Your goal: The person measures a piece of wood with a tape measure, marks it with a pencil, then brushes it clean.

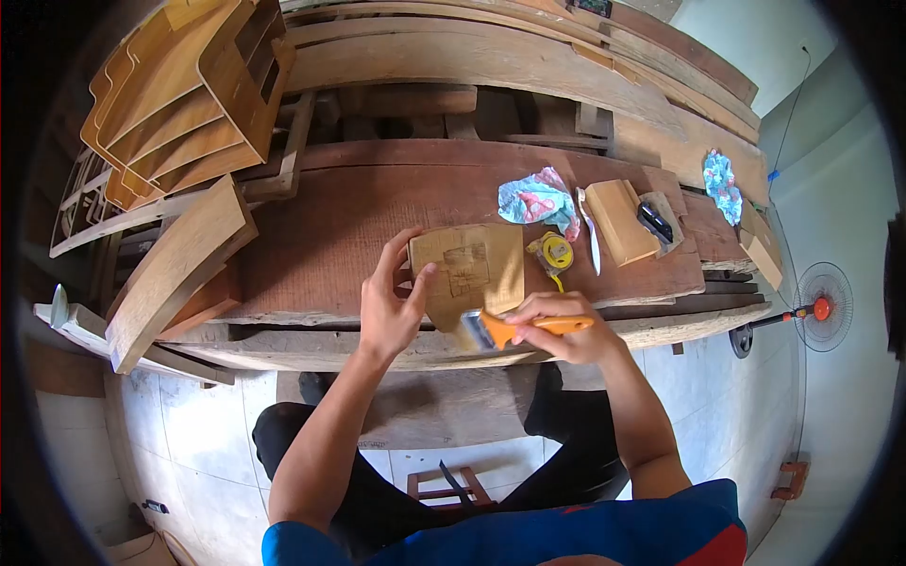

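Note:
A flat wooden block with a dark square marking on its face lies at the front of the brown plank bench. My left hand grips it by the left side, thumb on the upper face and fingers around the edge. In my right hand is a paintbrush with an orange handle, fingers closed around it. Its bristles point left, at the block's lower edge; whether they touch is hard to see. Just right of the block sits a yellow tape measure.
Behind the block is a crumpled floral cloth. A toothbrush, a wooden box and a black object lie to the right. A wooden file organizer and a curved beam stand left. A fan stands far right.

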`<action>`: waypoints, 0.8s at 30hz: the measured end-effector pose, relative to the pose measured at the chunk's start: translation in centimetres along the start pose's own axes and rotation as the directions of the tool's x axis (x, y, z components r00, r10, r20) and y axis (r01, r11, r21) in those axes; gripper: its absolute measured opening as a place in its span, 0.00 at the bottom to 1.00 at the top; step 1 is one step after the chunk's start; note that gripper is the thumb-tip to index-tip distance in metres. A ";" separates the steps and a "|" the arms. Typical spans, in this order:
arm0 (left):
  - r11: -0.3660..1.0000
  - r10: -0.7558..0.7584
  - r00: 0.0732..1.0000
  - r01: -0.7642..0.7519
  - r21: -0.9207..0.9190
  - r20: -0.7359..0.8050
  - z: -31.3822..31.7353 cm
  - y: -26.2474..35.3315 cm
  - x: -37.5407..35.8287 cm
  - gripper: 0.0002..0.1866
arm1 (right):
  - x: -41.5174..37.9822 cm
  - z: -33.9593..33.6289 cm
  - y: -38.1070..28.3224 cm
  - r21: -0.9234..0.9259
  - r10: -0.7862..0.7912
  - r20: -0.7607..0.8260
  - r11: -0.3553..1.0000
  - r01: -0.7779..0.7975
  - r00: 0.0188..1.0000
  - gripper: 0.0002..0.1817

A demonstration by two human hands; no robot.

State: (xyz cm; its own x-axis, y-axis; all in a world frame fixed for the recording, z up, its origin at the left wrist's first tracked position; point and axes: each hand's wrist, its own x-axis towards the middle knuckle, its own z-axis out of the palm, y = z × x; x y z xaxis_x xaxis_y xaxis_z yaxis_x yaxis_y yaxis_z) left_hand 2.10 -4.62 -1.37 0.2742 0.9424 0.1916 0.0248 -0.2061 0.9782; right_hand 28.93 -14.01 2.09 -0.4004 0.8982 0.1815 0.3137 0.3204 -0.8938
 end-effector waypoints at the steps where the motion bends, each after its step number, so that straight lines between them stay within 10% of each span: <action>1: 0.999 0.042 0.999 -0.041 0.014 -0.017 0.0 -0.1 0.0 0.26 | -0.4 -0.4 0.6 0.059 0.021 -0.089 0.998 -0.016 0.996 0.09; 4: 0.998 0.034 0.999 -0.035 0.047 0.010 -0.1 0.8 -0.3 0.26 | -0.5 -2.1 0.6 0.006 0.087 -0.500 0.995 -0.097 0.862 0.13; 10: 0.999 0.042 0.998 -0.042 0.018 -0.038 0.1 -0.5 -0.1 0.26 | -0.3 -0.5 -0.9 -0.090 -0.016 0.002 0.996 0.016 1.000 0.09; 12: 0.998 -0.020 1.000 0.019 0.062 0.016 -0.3 0.8 -0.1 0.27 | -0.6 -0.9 0.7 0.102 0.057 -0.305 0.994 -0.027 0.951 0.11; 14: 0.994 -0.075 0.996 0.071 0.079 0.042 -0.4 1.4 -0.7 0.28 | 0.2 -1.5 1.1 -0.083 0.022 -0.636 0.992 -0.097 0.771 0.10; 20: 0.999 -0.026 1.000 0.026 0.040 -0.005 -0.3 0.2 -0.3 0.28 | 0.0 -0.1 -1.1 -0.109 0.020 -0.092 0.994 -0.030 0.996 0.09; 24: 0.996 0.022 1.000 -0.022 0.087 0.010 -0.2 1.0 -0.5 0.27 | 0.5 -1.4 0.3 -0.049 0.072 -0.659 0.989 -0.139 0.749 0.12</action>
State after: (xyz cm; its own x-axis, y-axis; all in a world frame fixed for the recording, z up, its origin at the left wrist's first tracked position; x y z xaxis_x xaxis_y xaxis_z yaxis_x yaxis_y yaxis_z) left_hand 1.79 -5.23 -0.51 0.2838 0.9352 0.2120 0.1021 -0.2493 0.9630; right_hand 30.02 -13.07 2.52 0.2904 0.8940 0.3413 0.4081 0.2069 -0.8892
